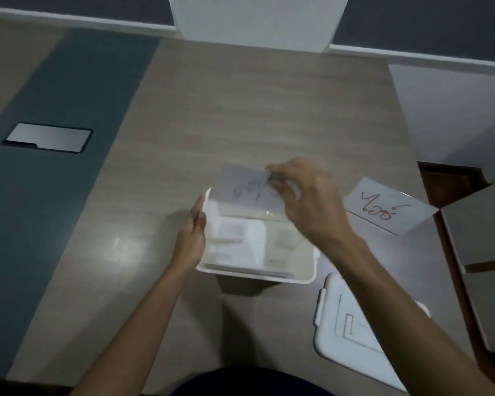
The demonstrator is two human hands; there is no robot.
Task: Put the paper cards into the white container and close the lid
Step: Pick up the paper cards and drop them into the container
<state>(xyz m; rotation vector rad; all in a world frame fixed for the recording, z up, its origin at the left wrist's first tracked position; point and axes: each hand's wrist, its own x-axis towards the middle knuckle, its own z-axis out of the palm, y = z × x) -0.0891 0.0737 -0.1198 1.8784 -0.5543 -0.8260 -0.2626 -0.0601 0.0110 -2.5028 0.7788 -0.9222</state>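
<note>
The white container (306, 278) stands open on the table in front of me, with several paper cards lying inside. My left hand (193, 235) grips its left rim. My right hand (309, 201) pinches a paper card (240, 190) with dark writing by its upper right corner, holding it blurred over the container's far edge. Another card (383, 207) with red writing lies flat on the table to the right. The white lid (352, 330) lies flat at the near right, partly under my right forearm.
A dark strip with a rectangular metal cover plate (47, 138) runs down the table's left side. Grey chair backs (480, 230) stand at the right edge. A white pillar (257, 21) rises beyond the table's far edge.
</note>
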